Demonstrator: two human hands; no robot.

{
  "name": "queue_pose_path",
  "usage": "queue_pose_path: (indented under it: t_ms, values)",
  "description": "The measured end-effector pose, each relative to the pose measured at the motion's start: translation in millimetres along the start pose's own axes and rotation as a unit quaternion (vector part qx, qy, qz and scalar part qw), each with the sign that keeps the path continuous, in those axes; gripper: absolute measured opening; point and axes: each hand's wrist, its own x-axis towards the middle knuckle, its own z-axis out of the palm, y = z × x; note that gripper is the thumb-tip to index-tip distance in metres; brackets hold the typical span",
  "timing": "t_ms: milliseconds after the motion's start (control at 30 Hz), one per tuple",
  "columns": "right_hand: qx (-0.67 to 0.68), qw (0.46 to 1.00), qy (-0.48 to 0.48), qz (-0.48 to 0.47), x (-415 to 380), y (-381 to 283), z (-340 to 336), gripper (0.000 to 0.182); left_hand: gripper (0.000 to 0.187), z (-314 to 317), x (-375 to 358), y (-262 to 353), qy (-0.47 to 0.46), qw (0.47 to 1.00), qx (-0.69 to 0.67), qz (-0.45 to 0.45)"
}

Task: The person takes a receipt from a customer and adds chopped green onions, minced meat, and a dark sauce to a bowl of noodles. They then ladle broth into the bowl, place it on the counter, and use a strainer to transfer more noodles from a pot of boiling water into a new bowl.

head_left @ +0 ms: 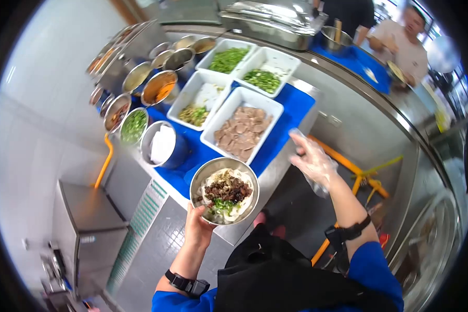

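Note:
My left hand (198, 227) grips a metal bowl (195, 183) by its near left rim, in front of the blue-covered counter. In the bowl lie pale, noodle-like strands, topped with dark brown minced bits (228, 190), chopped greens (224, 207) and a small light-brown heap. My right hand (315, 164), in a clear plastic glove, hovers right of the counter edge with fingers stretched out and nothing visible in them. Nearest to both hands is a white tray (277, 113) of sliced meat (243, 133).
Beyond it stand white trays of chopped greens (263, 79) and a mostly bare one (197, 88). Several metal pots (160, 87) line the left side. A covered metal chafing dish (273, 23) sits behind. Across the ledge is another person (400, 47). Orange tubing (348, 165) runs below right.

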Motion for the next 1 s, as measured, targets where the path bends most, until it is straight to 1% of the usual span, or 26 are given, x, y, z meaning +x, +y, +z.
queue_pose_path:
  t_ms: [67,100,133,167,200,267,333,467,500,600,633,733,833,867,933,967,1000]
  values:
    - [-0.015,0.99,-0.003,-0.141,66,-12,18,0.059,0.056,-7,2,-10,0.03,0.999,-0.024,0.015]
    - [-0.036,0.984,-0.022,-0.173,92,-28,25,0.058,0.058,-2,-2,-11,0.042,0.998,-0.048,0.022]
    - [-0.063,0.976,-0.032,-0.205,119,-42,39,0.057,0.058,-12,7,-21,0.041,0.996,-0.067,0.039]
    - [-0.1,0.969,-0.076,-0.214,151,-50,53,0.057,0.059,-16,10,-27,0.048,0.994,-0.083,0.051]
    - [-0.115,0.965,-0.054,-0.229,172,-59,71,0.056,0.06,-19,13,-32,0.054,0.992,-0.098,0.064]
    - [-0.134,0.947,-0.086,-0.278,223,-73,100,0.059,0.061,-18,18,-37,0.06,0.986,-0.125,0.09]
    - [-0.173,0.942,-0.134,-0.255,265,-96,129,0.06,0.062,-15,26,-33,0.068,0.982,-0.135,0.111]
    - [-0.245,0.921,-0.232,-0.196,333,-116,191,0.066,0.059,-15,47,-25,0.114,0.975,-0.163,0.101]
    - [-0.306,0.899,-0.255,-0.18,347,-124,205,0.072,0.058,-16,52,-23,0.117,0.973,-0.17,0.102]
    - [-0.363,0.856,-0.347,-0.119,365,-125,228,0.074,0.058,-19,67,-21,0.14,0.968,-0.18,0.101]
    - [-0.377,0.857,-0.325,-0.131,369,-120,237,0.068,0.06,-20,69,-21,0.141,0.965,-0.192,0.106]
    - [-0.391,0.841,-0.333,-0.172,390,-97,270,0.057,0.062,-18,73,-16,0.161,0.96,-0.202,0.111]
    - [-0.299,0.886,-0.276,-0.222,396,-84,265,0.049,0.063,-18,80,-13,0.163,0.958,-0.208,0.116]
    - [-0.254,0.911,-0.276,-0.173,400,-84,261,0.046,0.063,-18,81,-12,0.167,0.956,-0.209,0.117]
    - [-0.157,0.948,-0.266,-0.072,395,-107,240,0.04,0.062,-16,82,-11,0.172,0.956,-0.208,0.118]
    - [-0.067,0.958,-0.279,-0.006,394,-113,235,0.044,0.063,-14,85,-10,0.171,0.954,-0.212,0.124]
    - [0.023,0.956,-0.286,0.059,392,-115,230,0.047,0.063,-11,86,-8,0.169,0.953,-0.215,0.128]
